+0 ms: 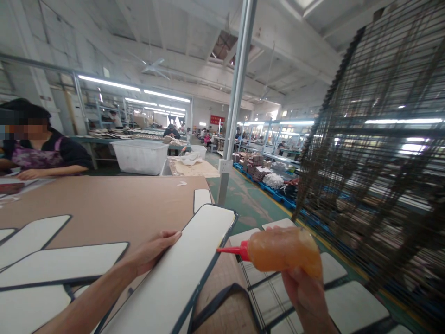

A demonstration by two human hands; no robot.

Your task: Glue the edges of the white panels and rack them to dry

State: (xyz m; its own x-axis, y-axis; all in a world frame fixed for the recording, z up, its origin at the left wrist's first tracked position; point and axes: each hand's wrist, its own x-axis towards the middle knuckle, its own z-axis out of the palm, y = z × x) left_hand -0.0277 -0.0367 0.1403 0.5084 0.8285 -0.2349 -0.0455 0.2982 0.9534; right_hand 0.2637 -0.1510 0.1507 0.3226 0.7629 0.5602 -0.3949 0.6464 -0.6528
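Observation:
My left hand point(156, 249) grips the left edge of a long white panel point(187, 250) with dark edging, thumb on its face. The panel is held tilted above the brown table. In my right hand point(308, 294) is a squeeze bottle point(283, 250) of amber liquid, lying sideways with its red nozzle pointing left. The nozzle tip is at the panel's right dark edge; I cannot tell whether it touches. A shiny wet-looking line shows along that edge. A loose dark strip point(222, 297) curves below the panel.
More white panels point(62, 264) with dark edges lie on the brown table point(139, 199) at left. Others rest on a wire rack point(271, 297) at right. A metal post point(236, 93) stands ahead. Tall wire racks point(365, 139) rise at right. A co-worker point(41, 144) sits at far left.

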